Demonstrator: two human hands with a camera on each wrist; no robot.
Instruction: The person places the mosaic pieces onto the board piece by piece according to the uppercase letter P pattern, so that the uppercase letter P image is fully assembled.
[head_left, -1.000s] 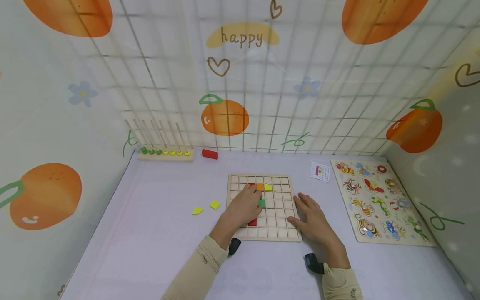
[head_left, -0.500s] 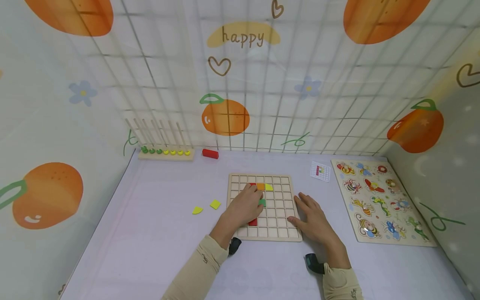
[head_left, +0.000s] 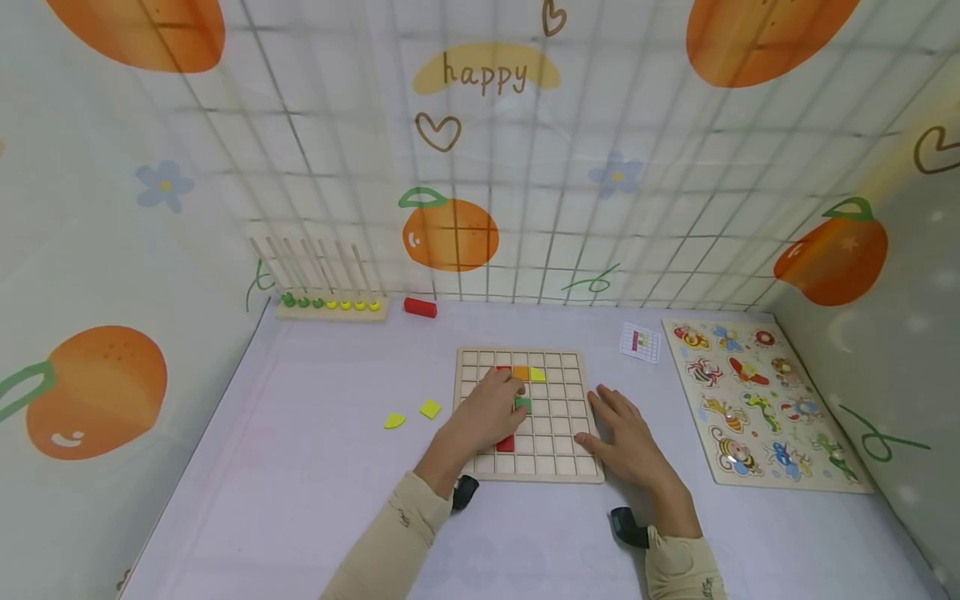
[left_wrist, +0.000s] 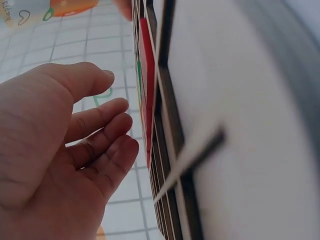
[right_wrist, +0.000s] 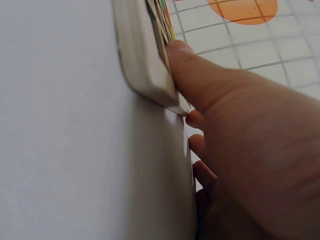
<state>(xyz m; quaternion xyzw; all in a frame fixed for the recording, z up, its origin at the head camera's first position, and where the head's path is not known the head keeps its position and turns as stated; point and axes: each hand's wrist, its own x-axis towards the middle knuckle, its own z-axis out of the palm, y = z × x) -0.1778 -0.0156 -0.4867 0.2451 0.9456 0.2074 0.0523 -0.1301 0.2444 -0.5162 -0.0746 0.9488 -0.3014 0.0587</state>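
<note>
A wooden grid board (head_left: 564,460) lies on the table with red, orange, yellow and green square tiles in some cells. Over its left part is my left hand (head_left: 491,408), fingers loosely bent near the tiles. In the left wrist view the left hand (left_wrist: 75,130) has nothing between thumb and fingers, beside red tiles (left_wrist: 146,75); whether a fingertip touches one is unclear. A green tile (head_left: 524,406) shows by its thumb. My right hand (head_left: 626,437) rests at the board's right edge with its fingers spread. Its thumb (right_wrist: 187,65) lies on the board in the right wrist view.
Left of the board lie a yellow square tile (head_left: 430,409) and a yellow leaf-shaped piece (head_left: 394,421). Behind are a bead-and-peg stand (head_left: 333,312), a red block (head_left: 420,308) and a pattern card (head_left: 640,342). An insect puzzle board (head_left: 761,408) lies at the right.
My left hand has shifted very slightly, its wrist a little to the left, and its thumb shows more beside the green tile. The right hand stays in place.
</note>
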